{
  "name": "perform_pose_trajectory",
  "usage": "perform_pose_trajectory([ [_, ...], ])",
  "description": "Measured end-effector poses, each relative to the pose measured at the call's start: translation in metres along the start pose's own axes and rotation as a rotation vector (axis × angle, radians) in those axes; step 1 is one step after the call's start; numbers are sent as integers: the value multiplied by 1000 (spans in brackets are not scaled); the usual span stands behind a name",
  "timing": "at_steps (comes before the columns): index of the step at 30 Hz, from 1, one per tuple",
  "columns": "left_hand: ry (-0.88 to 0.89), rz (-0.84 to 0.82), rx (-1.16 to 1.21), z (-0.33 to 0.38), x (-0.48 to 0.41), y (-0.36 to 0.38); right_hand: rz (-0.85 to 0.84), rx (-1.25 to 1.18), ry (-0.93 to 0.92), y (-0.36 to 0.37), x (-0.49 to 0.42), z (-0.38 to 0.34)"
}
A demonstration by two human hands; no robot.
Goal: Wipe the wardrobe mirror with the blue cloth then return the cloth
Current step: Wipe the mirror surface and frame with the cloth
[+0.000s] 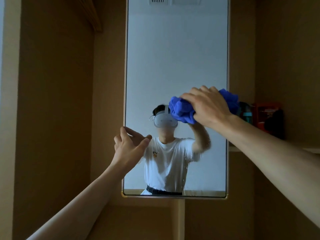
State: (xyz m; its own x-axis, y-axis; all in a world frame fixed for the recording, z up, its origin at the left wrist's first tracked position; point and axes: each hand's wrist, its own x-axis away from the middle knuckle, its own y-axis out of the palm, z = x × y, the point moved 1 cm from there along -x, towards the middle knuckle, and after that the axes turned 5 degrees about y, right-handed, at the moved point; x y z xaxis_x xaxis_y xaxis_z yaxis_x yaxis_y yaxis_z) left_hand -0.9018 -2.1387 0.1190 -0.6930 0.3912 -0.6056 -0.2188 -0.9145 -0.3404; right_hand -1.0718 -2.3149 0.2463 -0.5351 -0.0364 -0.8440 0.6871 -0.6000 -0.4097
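cloth (183, 110) sits bunched under our right hand (210, 107), fingers (190, 97) clamped on it, pressed to the mirror (176, 58) near its right edge, so we judge most glass lies left and up its tall axis, while our left hand (129, 150), fingers apart, rests at the left edge.

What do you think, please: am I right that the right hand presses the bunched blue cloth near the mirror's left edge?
Not quite. The head view shows the right hand pressing the bunched blue cloth near the right edge of the mirror, not the left. It is the open left hand that is at the left edge.
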Motion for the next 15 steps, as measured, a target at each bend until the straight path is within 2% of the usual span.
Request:
perform_pose_trajectory([
  [5,6,43,7,7,-2,5,24,-69,24,2,-1,11],
  [15,23,63,-45,1,-2,13,-65,-115,-90,39,82,5],
])
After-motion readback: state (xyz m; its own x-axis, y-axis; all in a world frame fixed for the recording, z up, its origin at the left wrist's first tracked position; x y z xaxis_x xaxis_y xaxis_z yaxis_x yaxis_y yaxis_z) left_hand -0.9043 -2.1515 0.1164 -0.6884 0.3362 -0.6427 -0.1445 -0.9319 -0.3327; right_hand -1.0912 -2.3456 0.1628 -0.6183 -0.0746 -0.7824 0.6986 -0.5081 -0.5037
